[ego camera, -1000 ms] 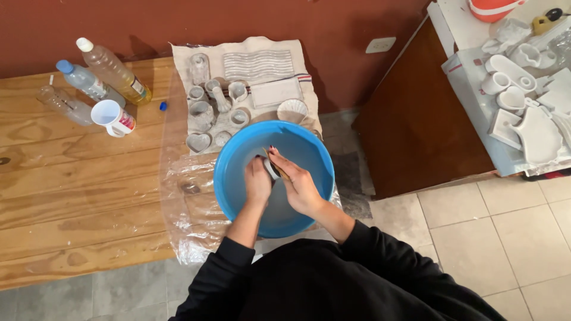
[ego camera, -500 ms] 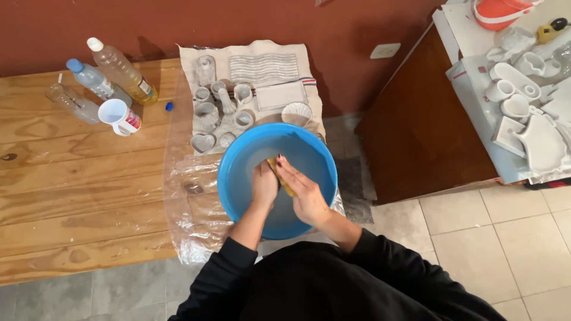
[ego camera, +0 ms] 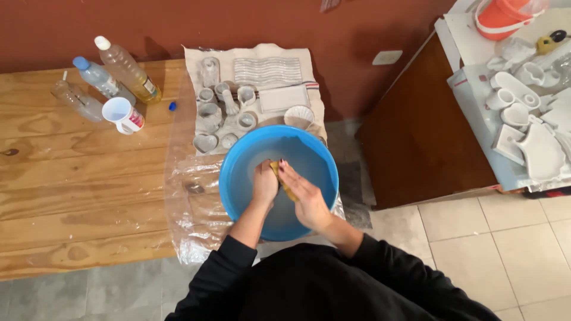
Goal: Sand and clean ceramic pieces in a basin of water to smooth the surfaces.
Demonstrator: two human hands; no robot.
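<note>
Midway, judging by the layout: both hands, left hand (ego camera: 263, 183) and right hand (ego camera: 304, 193), down in round blue plastic basin (ego camera: 315, 161), fingers clasping yellow-brown sponge (ego camera: 283, 181); small pale ceramic pieces (ego camera: 229, 113) already laid out on cloth (ego camera: 269, 54) behind.

Between the left hand (ego camera: 263, 185) and the right hand (ego camera: 304, 195), low in the middle of the frame, only a sliver of a yellow sponge (ego camera: 278, 176) shows — whatever else the fingers enclose is hidden. The blue basin (ego camera: 238, 172) has its near rim covered by the forearms. At the upper right, an orange bucket (ego camera: 502, 18) is cut off by the top edge, and pale ceramic pieces (ego camera: 535, 148) run off the right edge — their shapes partly blurred. The person's body leaves the bottom edge.
</note>
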